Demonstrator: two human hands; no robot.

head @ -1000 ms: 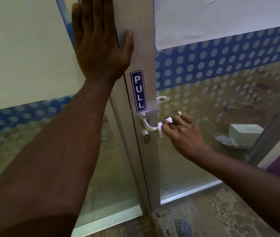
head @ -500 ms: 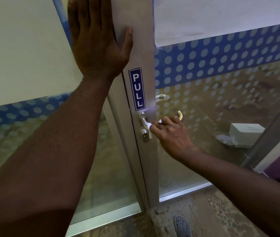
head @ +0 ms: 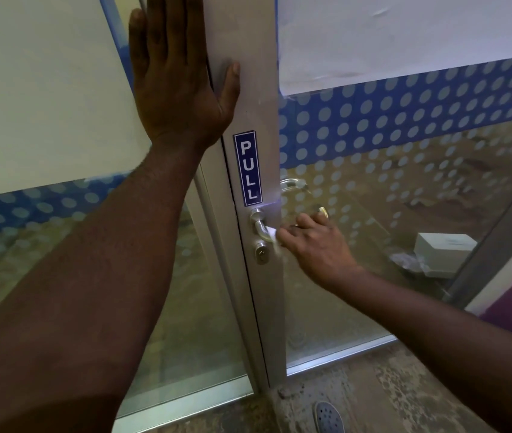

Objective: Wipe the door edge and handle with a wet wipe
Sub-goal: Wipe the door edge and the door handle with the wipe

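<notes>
A glass door with a pale metal frame [head: 261, 98] stands ahead, its long upright edge running from the top of the view down to a rough, mottled concrete floor [head: 382, 389]. The glass carries a blue band of white dots [head: 404, 117], with white paper [head: 404, 35] covering the pane above. A blue PULL sticker [head: 247, 168] runs vertically down the frame. Through the glass on the right, a white box [head: 443, 250] sits on the floor beyond. The toe of a grey shoe [head: 329, 415] shows at the near edge.

The metal handle [head: 260, 222] sits just below the sticker, leaving the frame and bending so its long axis points right across the glass. A round keyhole [head: 261, 254] lies just beneath it.

The left hand [head: 179, 79] is flat against the door edge high up, fingers straight and pointing upward, thumb spread across the frame's front face. It holds nothing.

The right hand [head: 317, 242] is lower and to the right, well apart from the left, fingers curled over the handle's bar and pinching a white wet wipe [head: 271, 234] against it. The wipe shows only as a small crumpled patch at the fingertips, touching the handle near its bend, right of the keyhole.
</notes>
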